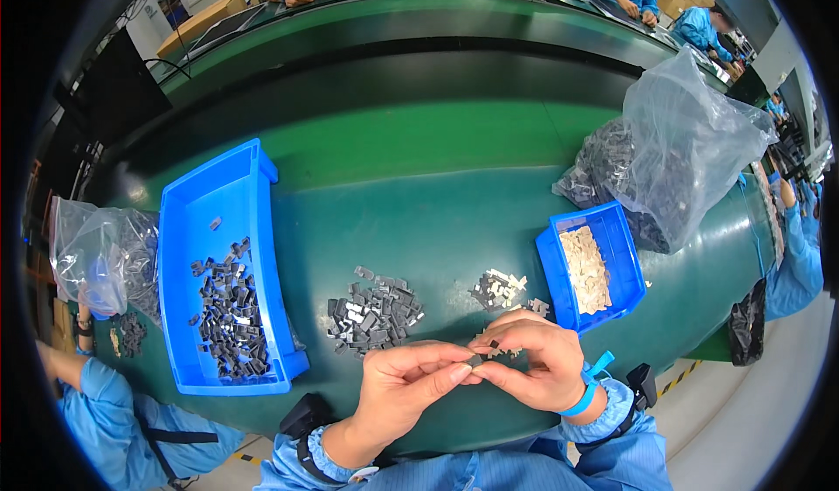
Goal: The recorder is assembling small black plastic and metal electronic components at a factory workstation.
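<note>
My left hand [404,392] and my right hand [540,362] meet close to the table's near edge. Between their thumbs and fingertips they pinch a small dark grey piece [474,361], partly covered by the fingers. Another small dark bit [495,344] shows at my right fingers; whether it belongs to the same piece I cannot tell. Just left of the hands lies a heap of dark grey pieces [374,314]. Beyond my right hand is a smaller heap of beige and grey pieces [500,290], part of it hidden behind that hand.
On the left stands a large blue bin [273,303] holding dark pieces; on the right, a small blue bin [546,264] holds beige ones. Behind it slumps a see-through plastic bag [690,133] of grey pieces. Another bag [92,255] lies far left. Co-workers sit around the green table [411,220].
</note>
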### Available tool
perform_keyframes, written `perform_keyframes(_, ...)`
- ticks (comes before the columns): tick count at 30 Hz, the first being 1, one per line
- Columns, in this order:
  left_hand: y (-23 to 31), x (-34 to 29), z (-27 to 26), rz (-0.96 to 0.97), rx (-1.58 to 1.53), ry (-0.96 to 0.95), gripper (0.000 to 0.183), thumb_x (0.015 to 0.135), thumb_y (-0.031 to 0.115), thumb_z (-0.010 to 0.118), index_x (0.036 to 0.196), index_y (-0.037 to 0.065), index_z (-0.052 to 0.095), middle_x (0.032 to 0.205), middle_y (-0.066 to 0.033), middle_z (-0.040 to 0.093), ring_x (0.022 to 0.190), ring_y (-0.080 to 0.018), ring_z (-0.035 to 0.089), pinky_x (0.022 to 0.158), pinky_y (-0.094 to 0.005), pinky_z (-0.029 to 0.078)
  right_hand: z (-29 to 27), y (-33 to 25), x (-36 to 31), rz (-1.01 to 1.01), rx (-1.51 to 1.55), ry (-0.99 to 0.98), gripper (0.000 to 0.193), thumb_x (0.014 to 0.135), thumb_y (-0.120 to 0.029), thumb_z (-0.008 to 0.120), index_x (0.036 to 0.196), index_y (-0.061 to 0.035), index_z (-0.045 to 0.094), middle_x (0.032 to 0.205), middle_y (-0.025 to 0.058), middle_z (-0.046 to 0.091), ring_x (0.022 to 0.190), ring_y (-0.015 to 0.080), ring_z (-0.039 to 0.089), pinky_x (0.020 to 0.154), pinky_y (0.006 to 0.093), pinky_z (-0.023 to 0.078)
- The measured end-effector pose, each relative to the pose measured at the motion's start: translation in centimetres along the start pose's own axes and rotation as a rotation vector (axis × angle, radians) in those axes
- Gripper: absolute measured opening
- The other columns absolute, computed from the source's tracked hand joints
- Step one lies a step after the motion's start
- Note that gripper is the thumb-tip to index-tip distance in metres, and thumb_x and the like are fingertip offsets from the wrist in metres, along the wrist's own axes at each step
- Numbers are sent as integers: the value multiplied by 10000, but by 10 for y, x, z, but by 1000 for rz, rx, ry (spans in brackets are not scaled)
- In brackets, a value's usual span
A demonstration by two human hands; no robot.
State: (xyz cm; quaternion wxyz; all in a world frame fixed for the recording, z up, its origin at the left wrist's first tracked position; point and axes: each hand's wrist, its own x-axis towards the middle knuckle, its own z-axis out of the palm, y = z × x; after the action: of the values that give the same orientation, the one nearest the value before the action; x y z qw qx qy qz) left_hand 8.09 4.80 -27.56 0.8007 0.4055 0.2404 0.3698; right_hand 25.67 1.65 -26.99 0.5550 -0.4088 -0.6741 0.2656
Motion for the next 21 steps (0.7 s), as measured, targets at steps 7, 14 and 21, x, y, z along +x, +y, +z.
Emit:
perform_keyframes(7,-12,-1,2,122,38,74,248,788,-68,597,1035,-47,593,987,-149,620,847,-201,637,742,-270,527,13,2,-11,300,555,136,179,767,54,618,912,21,520,992,190,594,932,222,590,719,311,519)
perform_keyframes(14,-14,1,3,187,150,93,259,780,-81,597,1035,-40,597,1005,-156,616,861,-207,636,733,-267,529,13,-2,-9,462,625,143,79,811,43,548,867,4,507,1025,205,582,976,235,567,816,344,473)
perform_keyframes(21,-16,1,4,183,208,114,248,775,-77,603,1020,-36,607,1004,-153,614,845,-197,637,731,-262,529,12,-2,-10,492,614,140,61,815,53,540,851,11,515,1010,200,583,950,212,567,801,332,476)
